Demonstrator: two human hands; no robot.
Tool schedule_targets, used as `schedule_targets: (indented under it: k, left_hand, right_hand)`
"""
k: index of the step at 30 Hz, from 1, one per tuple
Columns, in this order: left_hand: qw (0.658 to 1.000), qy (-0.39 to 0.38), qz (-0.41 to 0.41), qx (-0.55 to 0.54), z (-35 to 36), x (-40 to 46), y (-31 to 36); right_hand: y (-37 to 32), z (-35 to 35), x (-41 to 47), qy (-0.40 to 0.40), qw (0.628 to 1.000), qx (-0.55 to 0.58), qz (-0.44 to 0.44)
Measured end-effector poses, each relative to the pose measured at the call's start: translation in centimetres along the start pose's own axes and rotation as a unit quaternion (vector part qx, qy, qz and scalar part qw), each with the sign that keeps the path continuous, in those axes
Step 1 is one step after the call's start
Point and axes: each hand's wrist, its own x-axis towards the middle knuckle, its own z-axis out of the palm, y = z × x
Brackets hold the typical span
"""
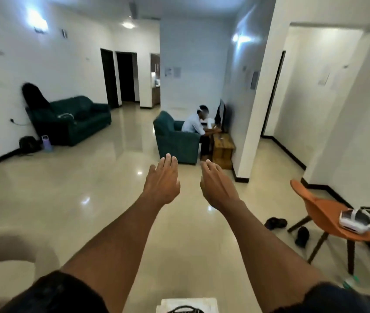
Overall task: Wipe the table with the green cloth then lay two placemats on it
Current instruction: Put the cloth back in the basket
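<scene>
Two dark sleeves (50,292) are seen nearest, bare forearms stretched forward over the floor (89,188). The left hand (162,182) and right hand (218,188) are held flat, empty, fingers extended. No cloth is visible.

Glossy beige tile floor (111,199), reflections of ceiling lights on it. Landmark: orange chair (328,220) standing on the floor at right, white device (356,219) on its seat. Dark shoes (275,223) on the floor just left of the chair. Green armchair (175,138) well beyond it, wooden table (223,151) beside that. Green sofa (71,119) far left, dark bag (29,143) and purple bottle (47,143) by it.
</scene>
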Motion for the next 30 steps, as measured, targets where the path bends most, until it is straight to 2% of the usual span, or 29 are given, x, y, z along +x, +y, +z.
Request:
schedule_targets:
  k: [5, 13, 30]
  left_hand:
    - [1.000, 0.020, -0.007, 0.016, -2.9, -0.5, -0.4]
    - [0.999, -0.009, -0.031, 0.029, -2.0, -2.3, 0.1]
    - [0.990, -0.056, -0.105, 0.073, 4.9, -6.3, -0.7]
  right_hand:
    - [-0.2, -3.3, 0.8, 0.021, 1.000, 0.004, 0.002]
    - [1.3, -2.9, 0.2, 0.009, 0.999, 0.029, -0.012]
    - [2.9, 4.6, -2.1, -0.051, 0.994, 0.077, -0.051]
